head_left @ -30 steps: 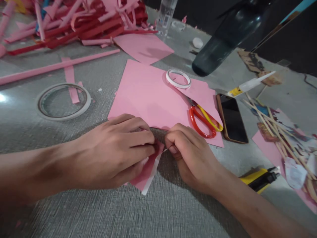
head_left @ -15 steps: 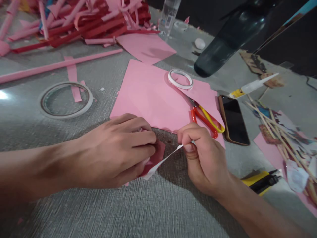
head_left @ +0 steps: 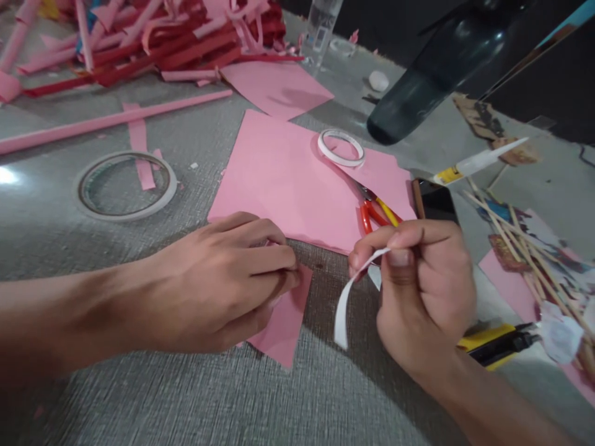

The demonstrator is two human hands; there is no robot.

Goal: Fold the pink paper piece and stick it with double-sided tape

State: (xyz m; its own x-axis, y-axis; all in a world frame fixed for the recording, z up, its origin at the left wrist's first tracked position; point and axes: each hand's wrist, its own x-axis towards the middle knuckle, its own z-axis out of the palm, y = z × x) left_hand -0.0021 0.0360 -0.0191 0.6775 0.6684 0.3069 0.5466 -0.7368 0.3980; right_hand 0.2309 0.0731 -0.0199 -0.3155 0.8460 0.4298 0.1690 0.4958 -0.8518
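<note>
At the lower centre of the frame we see the small pink paper piece [head_left: 283,322] lying on the grey woven table [head_left: 186,396], pinned under the left hand [head_left: 218,291], whose fingers are pressed together and flat on it. Half a second ago a white backing strip [head_left: 346,303] still ran from this piece to the right hand [head_left: 423,291]; now the strip is fully off, curling down free, pinched between thumb and forefinger, and the right hand has lifted up and rightward, covering the handles of the red and yellow scissors [head_left: 372,210] and part of the dark phone [head_left: 434,198]. Just above lies the large pink sheet [head_left: 283,173] with a small white tape roll [head_left: 341,147] on it. A wider tape ring [head_left: 127,186] sits at left centre, paper strips [head_left: 139,37] fill the upper left. The label on the clear bottle [head_left: 320,28] at the top is too blurred for us to read.
</note>
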